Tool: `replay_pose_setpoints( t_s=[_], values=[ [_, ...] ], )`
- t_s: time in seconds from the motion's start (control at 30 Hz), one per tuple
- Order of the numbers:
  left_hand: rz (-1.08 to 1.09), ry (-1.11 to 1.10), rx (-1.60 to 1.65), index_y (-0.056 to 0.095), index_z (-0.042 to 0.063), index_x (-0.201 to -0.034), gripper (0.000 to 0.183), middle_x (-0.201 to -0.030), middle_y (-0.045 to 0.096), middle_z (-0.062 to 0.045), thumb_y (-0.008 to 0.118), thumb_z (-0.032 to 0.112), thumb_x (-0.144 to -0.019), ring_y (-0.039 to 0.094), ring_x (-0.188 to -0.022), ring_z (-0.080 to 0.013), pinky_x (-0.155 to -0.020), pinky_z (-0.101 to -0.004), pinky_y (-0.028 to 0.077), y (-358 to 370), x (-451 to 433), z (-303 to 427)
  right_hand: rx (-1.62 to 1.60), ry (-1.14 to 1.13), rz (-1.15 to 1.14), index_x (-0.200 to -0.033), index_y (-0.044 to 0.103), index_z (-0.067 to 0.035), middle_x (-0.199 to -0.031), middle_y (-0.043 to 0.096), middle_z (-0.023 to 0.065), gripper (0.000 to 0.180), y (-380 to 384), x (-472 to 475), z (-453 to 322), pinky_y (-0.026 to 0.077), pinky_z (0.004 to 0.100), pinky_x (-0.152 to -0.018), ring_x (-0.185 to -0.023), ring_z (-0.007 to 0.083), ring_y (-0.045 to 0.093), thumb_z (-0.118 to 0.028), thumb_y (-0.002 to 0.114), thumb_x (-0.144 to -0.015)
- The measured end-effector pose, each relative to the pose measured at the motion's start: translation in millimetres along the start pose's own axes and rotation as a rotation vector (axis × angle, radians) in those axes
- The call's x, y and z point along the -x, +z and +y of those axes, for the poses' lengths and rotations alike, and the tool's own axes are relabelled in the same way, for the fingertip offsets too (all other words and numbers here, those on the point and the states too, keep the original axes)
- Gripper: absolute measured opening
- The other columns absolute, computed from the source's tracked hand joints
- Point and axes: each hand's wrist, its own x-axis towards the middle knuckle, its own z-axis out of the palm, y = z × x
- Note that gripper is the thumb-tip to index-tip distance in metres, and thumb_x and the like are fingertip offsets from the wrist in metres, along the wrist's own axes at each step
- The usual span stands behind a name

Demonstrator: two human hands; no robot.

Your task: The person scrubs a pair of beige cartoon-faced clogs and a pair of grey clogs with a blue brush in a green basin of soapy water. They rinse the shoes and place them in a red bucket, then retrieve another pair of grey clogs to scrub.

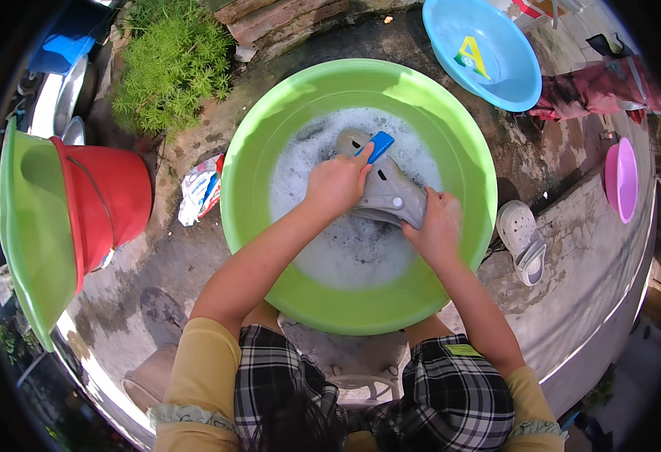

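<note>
A large green plastic basin [469, 198] of foamy, sudsy water [353, 260] stands in front of me. Over the suds, a grey foam clog [392, 186] is held with its toe pointing up and left. My left hand [335, 183] grips a blue brush [383, 144] and rests it against the clog's upper; its bristles are hidden. The heel end of the clog is in my right hand [439, 226]. Outside the basin to the right lies a second, lighter clog [521, 242].
A light blue basin [505, 73] sits at the upper right, a pink basin [621, 179] at far right. On the left are a crumpled packet [199, 191], a red bucket [119, 198] lying against another green basin [37, 226], and a leafy plant [178, 73]. Bricks [279, 20] edge the top.
</note>
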Motion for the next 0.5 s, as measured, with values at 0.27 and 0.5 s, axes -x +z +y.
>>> replay_pose_setpoints(
  t_s=[0.27, 0.5],
  values=[
    [-0.013, 0.071, 0.259, 0.056, 0.016, -0.129, 0.038, -0.068, 0.059, -0.016, 0.054, 0.025, -0.091, 0.059, -0.060, -0.0338, -0.054, -0.0449, 0.046, -5, 33, 29, 0.003, -0.139, 0.193, -0.102, 0.066, -0.004, -0.095, 0.052, 0.0098, 0.047, -17, -2, 0, 0.036, 0.0413, -0.082, -0.096, 0.0306, 0.048, -0.011, 0.075, -0.056],
    [0.043, -0.160, 0.161, 0.057, 0.013, -0.127, 0.037, -0.063, 0.059, -0.016, 0.054, 0.023, -0.091, 0.057, -0.056, -0.0337, -0.052, -0.0442, 0.046, 5, 30, -39, 0.003, -0.449, 0.302, -0.108, 0.065, -0.011, -0.089, 0.049, 0.0048, 0.050, 10, 22, -11, 0.032, 0.0373, -0.073, -0.083, 0.0244, 0.047, -0.001, 0.064, -0.059]
  ],
)
